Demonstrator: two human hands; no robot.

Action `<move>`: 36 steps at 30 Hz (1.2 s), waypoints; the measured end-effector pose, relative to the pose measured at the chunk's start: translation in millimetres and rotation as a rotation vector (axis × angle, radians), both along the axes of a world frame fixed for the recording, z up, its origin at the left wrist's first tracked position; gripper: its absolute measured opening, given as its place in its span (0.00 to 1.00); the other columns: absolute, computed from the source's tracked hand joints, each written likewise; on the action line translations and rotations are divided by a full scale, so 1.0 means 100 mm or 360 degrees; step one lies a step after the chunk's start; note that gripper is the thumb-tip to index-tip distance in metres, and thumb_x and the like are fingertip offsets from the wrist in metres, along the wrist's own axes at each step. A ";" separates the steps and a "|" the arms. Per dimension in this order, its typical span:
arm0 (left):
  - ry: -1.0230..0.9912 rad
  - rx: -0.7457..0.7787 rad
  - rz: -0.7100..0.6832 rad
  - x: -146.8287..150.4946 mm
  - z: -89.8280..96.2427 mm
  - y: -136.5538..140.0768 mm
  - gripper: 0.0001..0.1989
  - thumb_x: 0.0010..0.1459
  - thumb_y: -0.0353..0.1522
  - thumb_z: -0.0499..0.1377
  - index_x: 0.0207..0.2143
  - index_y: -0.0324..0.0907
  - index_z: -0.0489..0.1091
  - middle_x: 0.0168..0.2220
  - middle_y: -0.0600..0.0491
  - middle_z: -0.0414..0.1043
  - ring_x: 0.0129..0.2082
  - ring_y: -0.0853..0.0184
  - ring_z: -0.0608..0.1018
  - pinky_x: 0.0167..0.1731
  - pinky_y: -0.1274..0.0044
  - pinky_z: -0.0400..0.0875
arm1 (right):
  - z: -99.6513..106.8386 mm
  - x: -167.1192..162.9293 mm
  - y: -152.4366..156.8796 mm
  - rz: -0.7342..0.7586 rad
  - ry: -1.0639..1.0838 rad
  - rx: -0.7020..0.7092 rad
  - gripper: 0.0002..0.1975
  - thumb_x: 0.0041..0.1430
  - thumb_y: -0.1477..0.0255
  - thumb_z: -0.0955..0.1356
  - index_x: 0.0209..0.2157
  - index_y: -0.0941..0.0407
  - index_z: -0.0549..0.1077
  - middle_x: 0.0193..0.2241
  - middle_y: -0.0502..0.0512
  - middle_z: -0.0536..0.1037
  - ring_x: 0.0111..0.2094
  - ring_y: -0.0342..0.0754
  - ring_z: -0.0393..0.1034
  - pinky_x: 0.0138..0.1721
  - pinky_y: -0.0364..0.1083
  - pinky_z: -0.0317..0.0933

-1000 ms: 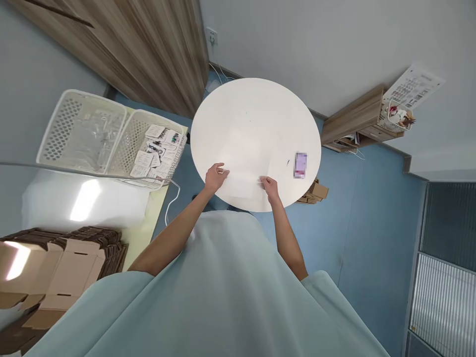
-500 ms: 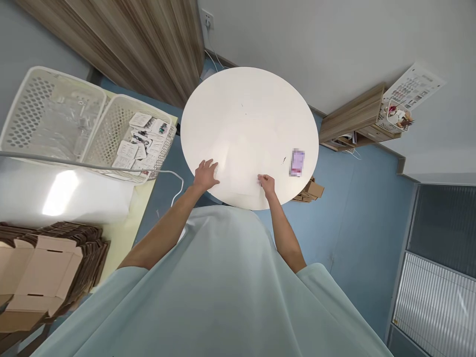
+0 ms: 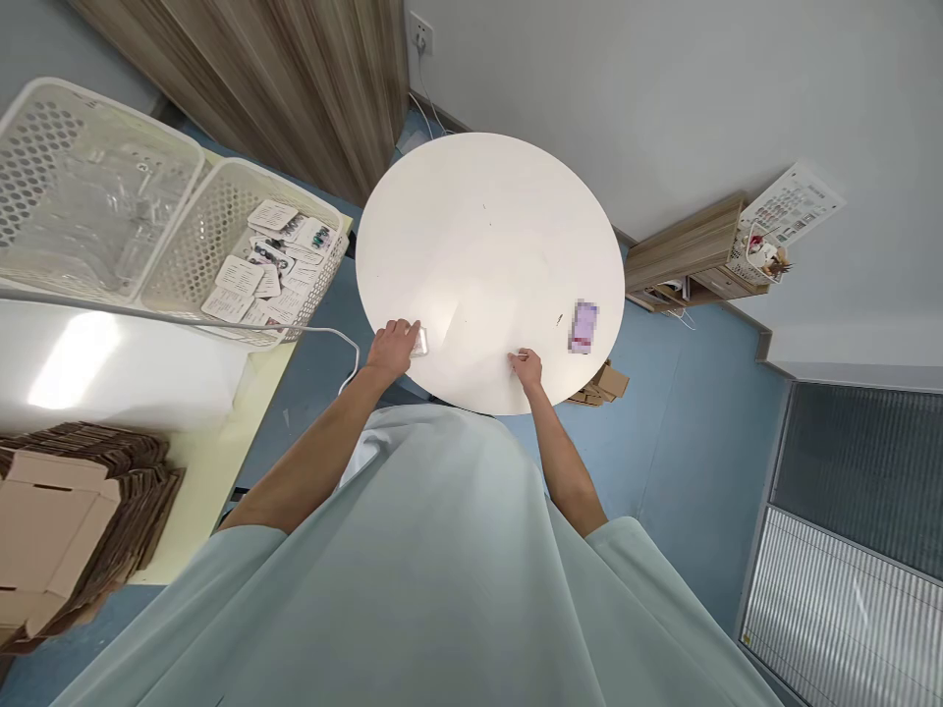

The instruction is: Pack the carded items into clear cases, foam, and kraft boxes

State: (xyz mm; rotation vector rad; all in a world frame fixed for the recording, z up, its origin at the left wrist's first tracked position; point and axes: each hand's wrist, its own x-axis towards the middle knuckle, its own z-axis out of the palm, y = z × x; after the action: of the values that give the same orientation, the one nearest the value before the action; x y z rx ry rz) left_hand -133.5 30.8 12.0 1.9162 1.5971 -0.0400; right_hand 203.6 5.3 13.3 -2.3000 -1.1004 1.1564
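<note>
My left hand (image 3: 394,350) is at the near left edge of the round white table (image 3: 486,255). Its fingers are closed at a small, clear, flat rectangular case (image 3: 420,342), which juts out to the right of them. My right hand (image 3: 527,370) rests low over the table's near right side. Thumb and forefinger are pinched together on something thin and pale, too small to make out. To the right of that hand lies a purple packet-like thing (image 3: 583,327), blurred by pixelation, with a small dark mark (image 3: 559,319) beside it.
On a side table at left stand two white baskets, one with clear plastic bags (image 3: 110,211), the other with printed cards (image 3: 269,263). Flattened cardboard boxes (image 3: 66,511) are stacked nearer me. A white cable (image 3: 346,339) hangs there. Cardboard (image 3: 605,383) shows beyond the table's right edge.
My left hand has shifted slightly left and drawn its spread fingers in, and the clear case now shows beside them. My right hand stays pinched in nearly the same place.
</note>
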 end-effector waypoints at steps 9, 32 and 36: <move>-0.0246 -0.0003 -0.0324 0.58 0.02 0.05 0.46 0.52 0.23 0.58 0.76 0.38 0.57 0.72 0.35 0.63 0.71 0.44 0.65 0.65 0.58 0.67 | 0.02 -0.13 -0.23 0.0046 -0.0108 -0.0173 0.17 0.61 0.74 0.71 0.52 0.52 0.73 0.40 0.51 0.84 0.45 0.50 0.77 0.48 0.47 0.66; -0.0040 -0.0050 -0.0664 0.92 -0.15 -0.03 0.44 0.58 0.19 0.53 0.77 0.41 0.56 0.76 0.41 0.60 0.74 0.46 0.62 0.62 0.57 0.73 | 0.19 -0.24 -0.47 0.0158 -0.0105 -0.0202 0.04 0.70 0.69 0.69 0.41 0.52 0.78 0.45 0.54 0.86 0.46 0.50 0.80 0.45 0.46 0.69; -0.0153 -0.0047 -0.0596 0.91 -0.23 -0.05 0.45 0.57 0.19 0.53 0.77 0.42 0.55 0.76 0.40 0.59 0.75 0.45 0.60 0.64 0.52 0.72 | 0.36 -0.43 -0.34 0.0309 -0.0067 -0.0114 0.05 0.71 0.68 0.69 0.40 0.51 0.78 0.42 0.52 0.86 0.44 0.49 0.79 0.45 0.46 0.69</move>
State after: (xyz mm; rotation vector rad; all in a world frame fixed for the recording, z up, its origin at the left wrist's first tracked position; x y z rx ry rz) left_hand -42.5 25.3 -11.5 2.1349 1.1526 -0.1245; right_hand 161.0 -29.0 49.1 -2.3219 -1.3434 1.2409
